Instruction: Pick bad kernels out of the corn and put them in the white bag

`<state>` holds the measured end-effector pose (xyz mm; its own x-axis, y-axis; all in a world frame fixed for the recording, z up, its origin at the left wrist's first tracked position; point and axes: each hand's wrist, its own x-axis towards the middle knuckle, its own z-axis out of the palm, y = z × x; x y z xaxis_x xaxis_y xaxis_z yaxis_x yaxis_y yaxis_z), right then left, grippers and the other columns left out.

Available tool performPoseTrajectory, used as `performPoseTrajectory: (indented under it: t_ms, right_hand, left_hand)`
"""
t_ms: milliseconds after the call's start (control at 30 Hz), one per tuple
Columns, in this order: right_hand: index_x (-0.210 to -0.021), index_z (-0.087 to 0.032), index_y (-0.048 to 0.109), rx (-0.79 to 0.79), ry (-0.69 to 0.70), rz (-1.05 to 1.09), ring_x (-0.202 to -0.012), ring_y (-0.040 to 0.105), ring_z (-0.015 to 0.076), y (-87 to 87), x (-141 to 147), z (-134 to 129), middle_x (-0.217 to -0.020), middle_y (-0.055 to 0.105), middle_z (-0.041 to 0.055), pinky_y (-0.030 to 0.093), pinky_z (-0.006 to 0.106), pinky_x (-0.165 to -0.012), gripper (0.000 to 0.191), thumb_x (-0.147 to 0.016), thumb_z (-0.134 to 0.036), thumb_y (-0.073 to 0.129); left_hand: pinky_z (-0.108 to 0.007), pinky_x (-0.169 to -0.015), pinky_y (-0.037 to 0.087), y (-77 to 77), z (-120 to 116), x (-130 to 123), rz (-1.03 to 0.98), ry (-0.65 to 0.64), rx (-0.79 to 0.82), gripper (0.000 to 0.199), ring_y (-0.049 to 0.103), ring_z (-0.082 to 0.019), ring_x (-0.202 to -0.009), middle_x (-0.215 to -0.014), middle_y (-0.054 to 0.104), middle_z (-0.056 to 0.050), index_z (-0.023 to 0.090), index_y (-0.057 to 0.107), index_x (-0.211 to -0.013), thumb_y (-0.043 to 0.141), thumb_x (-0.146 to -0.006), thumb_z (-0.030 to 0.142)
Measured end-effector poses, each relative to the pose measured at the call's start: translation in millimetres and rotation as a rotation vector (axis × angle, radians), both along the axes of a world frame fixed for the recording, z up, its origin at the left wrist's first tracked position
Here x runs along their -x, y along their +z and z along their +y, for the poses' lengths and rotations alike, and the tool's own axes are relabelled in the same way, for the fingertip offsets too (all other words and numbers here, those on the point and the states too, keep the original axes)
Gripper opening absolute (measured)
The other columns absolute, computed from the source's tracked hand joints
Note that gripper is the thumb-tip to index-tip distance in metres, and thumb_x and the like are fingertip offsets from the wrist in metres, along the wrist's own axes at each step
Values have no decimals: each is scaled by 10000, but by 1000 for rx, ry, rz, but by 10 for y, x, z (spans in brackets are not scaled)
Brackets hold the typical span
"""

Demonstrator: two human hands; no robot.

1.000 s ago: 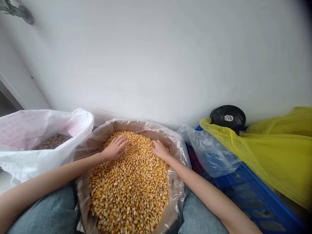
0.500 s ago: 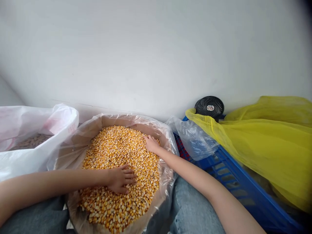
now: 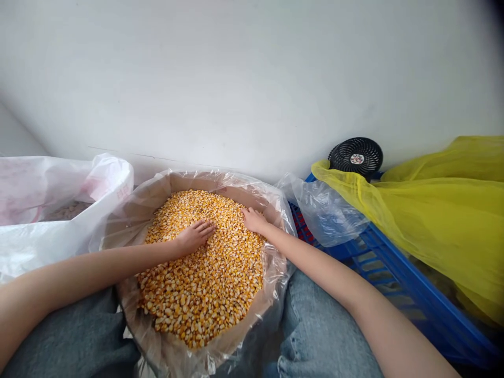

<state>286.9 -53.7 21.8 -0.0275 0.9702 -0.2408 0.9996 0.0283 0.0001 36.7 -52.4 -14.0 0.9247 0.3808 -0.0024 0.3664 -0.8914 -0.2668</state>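
Firstly, a yellow plastic sheet (image 3: 441,226) drapes over a blue plastic crate (image 3: 394,278) against the white wall (image 3: 252,79) at right. Next, a white plastic sack (image 3: 35,241) at left holds brownish nuts (image 3: 69,211), their kind hard to tell. Between the person's jeans-clad knees (image 3: 315,331) sits a plastic-lined cardboard box (image 3: 189,184), filled with loose dried corn kernels (image 3: 208,289). A small black fan (image 3: 355,156) stands at the crate's far corner. Smallest, the left hand (image 3: 195,237) and right hand (image 3: 254,220) rest flat and open on the kernels, fingers lightly spread, holding nothing.

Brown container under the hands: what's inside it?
A clear plastic liner full of corn kernels, under the left hand and right hand; corn hides the container's bottom.
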Motion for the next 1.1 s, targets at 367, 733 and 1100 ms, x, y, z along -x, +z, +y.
performPoseTrajectory:
  t_ms: [367, 733, 1100]
  right_hand:
    - [-1102, -199, 399, 11, 18, 21, -916, 506, 228, 61, 29, -16, -1059, 464, 124, 378, 356, -732, 343, -780, -197, 280]
    - [-1102, -173, 407, 37, 5, 11, -960, 485, 239, 46, 26, 20, -1091, 444, 140, 377, 366, -743, 353, -770, -178, 288]
    - [-1135, -158, 392, 25, 9, -32, -969, 473, 252, 30, 95, 2, -1090, 442, 153, 367, 372, -753, 375, -778, -179, 279]
  left_hand:
    - [-450, -966, 134, 273, 232, 409, -96, 237, 34, 426, 202, -247, -1214, -1321, 308, -28, 251, 325, -1248, 309, -827, 309]
    - [-271, -988, 244, 309, -1213, -296, -103, -714, 543, 415, 306, -136, -1181, -1240, 429, -43, 149, 444, -1158, 343, -778, 280]
    - [-273, -927, 314, 15, -1401, -345, -44, -417, 277, 388, 426, -177, -1067, -1179, 477, -79, 105, 530, -1075, 461, -716, 236]
